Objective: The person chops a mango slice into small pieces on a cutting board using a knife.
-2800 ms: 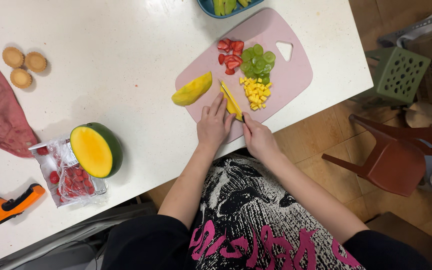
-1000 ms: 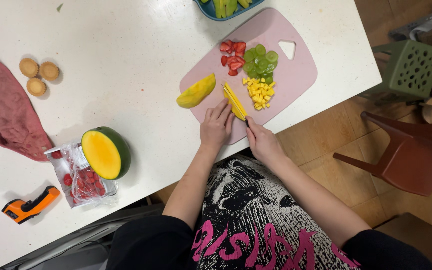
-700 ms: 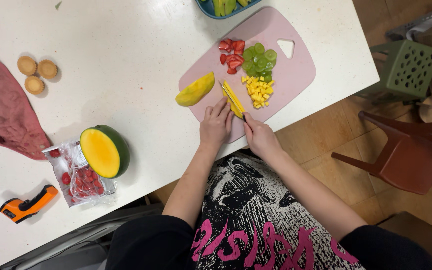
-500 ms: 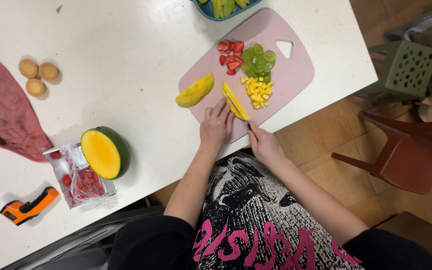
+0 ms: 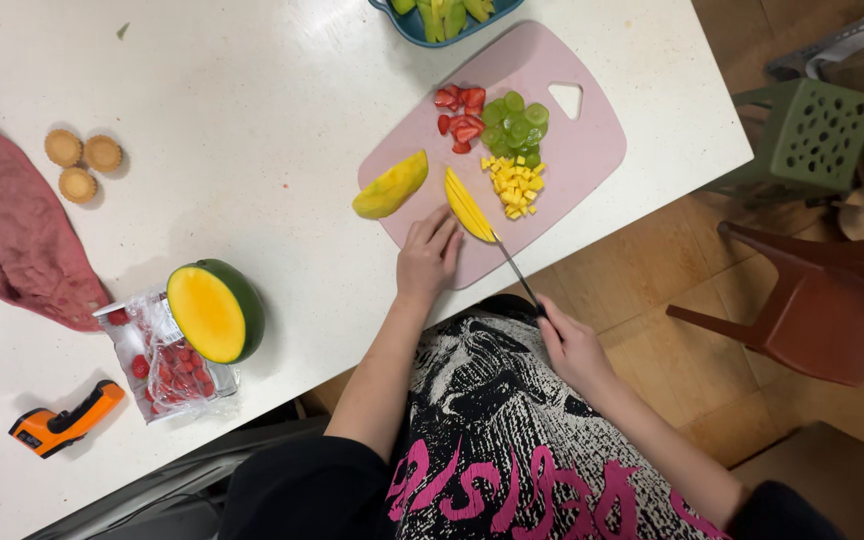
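Observation:
A pink cutting board (image 5: 582, 160) lies at the near table edge. On it sit a mango wedge (image 5: 389, 186), a thin yellow mango slice (image 5: 467, 205), diced mango (image 5: 515, 183), green grape slices (image 5: 512, 120) and strawberry pieces (image 5: 460, 110). My left hand (image 5: 429, 257) rests flat on the board's near corner, fingertips beside the slice. My right hand (image 5: 572, 347) is off the table edge, over my lap, gripping a knife (image 5: 517, 275) by its handle; the thin blade points up to the slice's near end.
A halved mango (image 5: 214, 310) sits on a plastic bag of strawberries (image 5: 167, 365). Three tart shells (image 5: 82, 160), a red cloth (image 5: 12, 230) and an orange tool (image 5: 62, 422) lie left. A blue dish (image 5: 422, 25) is behind the board. Green stool (image 5: 817, 130) and red chair (image 5: 812, 300) stand right.
My right hand has drawn back from the board toward my body, pulling the knife along the mango slice. My left hand has stayed on the board's corner.

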